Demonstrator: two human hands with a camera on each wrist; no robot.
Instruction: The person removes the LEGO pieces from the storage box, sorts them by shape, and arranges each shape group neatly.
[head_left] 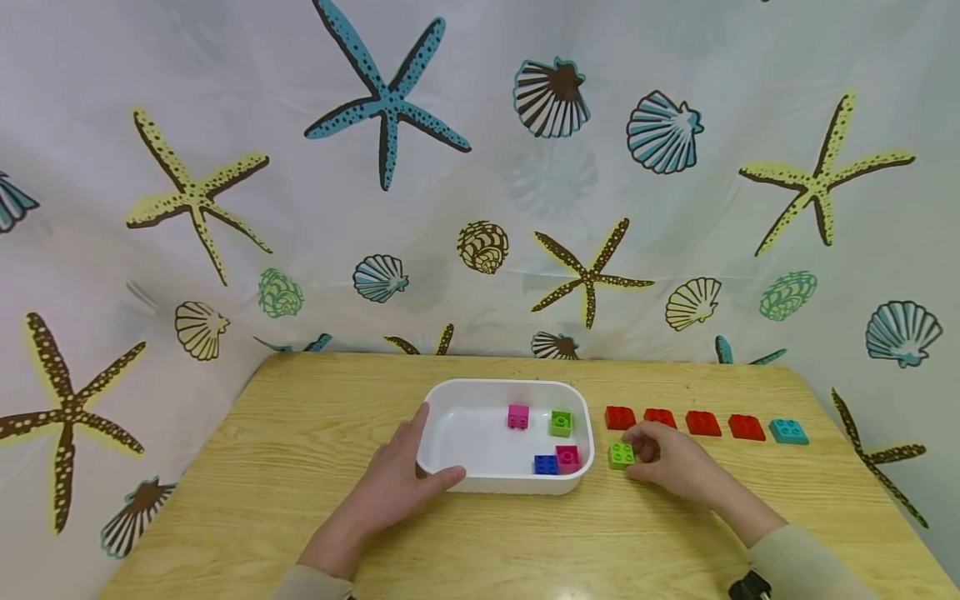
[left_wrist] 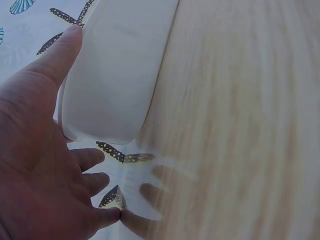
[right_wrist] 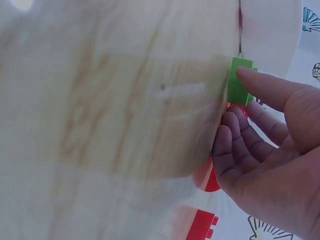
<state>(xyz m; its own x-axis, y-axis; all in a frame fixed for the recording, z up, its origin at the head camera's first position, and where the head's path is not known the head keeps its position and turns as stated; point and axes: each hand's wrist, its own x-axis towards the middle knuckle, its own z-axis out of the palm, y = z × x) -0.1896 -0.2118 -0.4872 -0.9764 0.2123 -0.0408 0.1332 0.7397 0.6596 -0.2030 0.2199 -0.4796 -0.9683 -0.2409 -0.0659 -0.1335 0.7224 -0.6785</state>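
A white plastic tray [head_left: 480,483] stands on the table, and my left hand [head_left: 397,479] rests at its left end. Its thumb lies by the front wall, its index finger by the back left corner; in the left wrist view the other fingers of the left hand [left_wrist: 45,150] spread out past the tray end [left_wrist: 110,90]. Just right of the tray, my right hand [head_left: 671,458] pinches a lime green toy brick [head_left: 621,455] between thumb and index finger, studs up. In the right wrist view the thumb presses the green brick's side [right_wrist: 239,85].
Inside the tray are a pink brick [head_left: 518,417], a green brick [head_left: 561,423], a blue brick [head_left: 546,465] and another pink brick [head_left: 567,458]. Several red bricks [head_left: 703,423] and a light blue brick [head_left: 789,431] form a row behind the right hand. A patterned curtain [head_left: 480,183] hangs around the wooden table [head_left: 315,400].
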